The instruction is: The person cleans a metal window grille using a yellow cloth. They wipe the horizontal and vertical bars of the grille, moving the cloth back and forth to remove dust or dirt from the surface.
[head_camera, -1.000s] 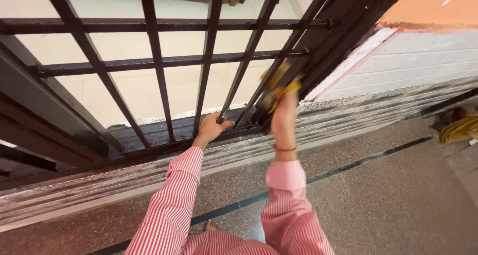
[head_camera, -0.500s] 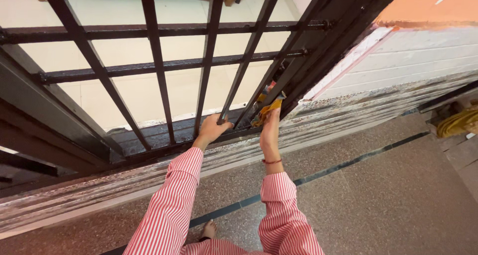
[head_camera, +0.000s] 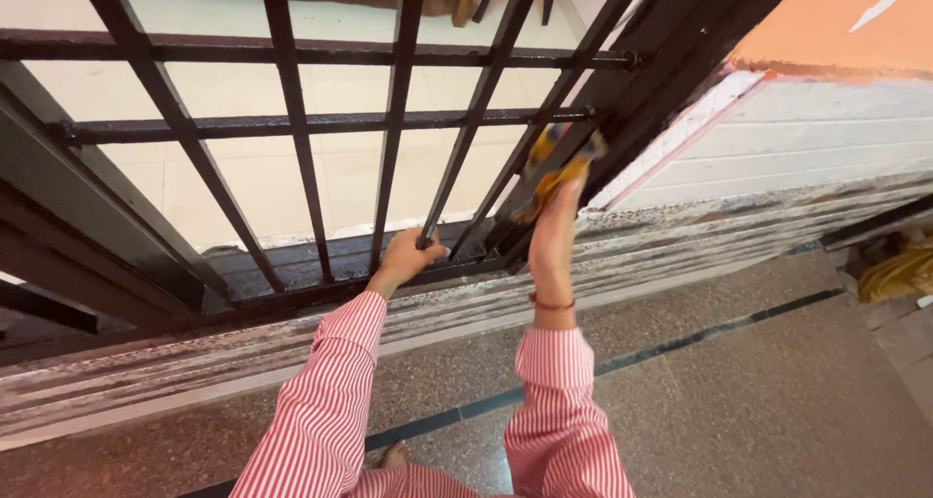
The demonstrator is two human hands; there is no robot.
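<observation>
The right hand [head_camera: 556, 216] grips a yellow cloth [head_camera: 549, 163], pressing it against a slanted black bar beside the frame of the black metal grille [head_camera: 292, 124]. The left hand [head_camera: 403, 257] is closed around another bar near its foot. Both sleeves are red-and-white striped. Below runs a worn stone sill [head_camera: 680, 240]; underfoot is speckled floor [head_camera: 777, 391]. Another yellow cloth [head_camera: 899, 265] lies at the far right.

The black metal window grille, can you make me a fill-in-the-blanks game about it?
1. The left hand grips a black metal ____ of the black metal window grille.
2. The right hand presses a crumpled ____ cloth against the grille.
3. Both sleeves have red and white ____.

Missing words: bar; yellow; stripes
</observation>
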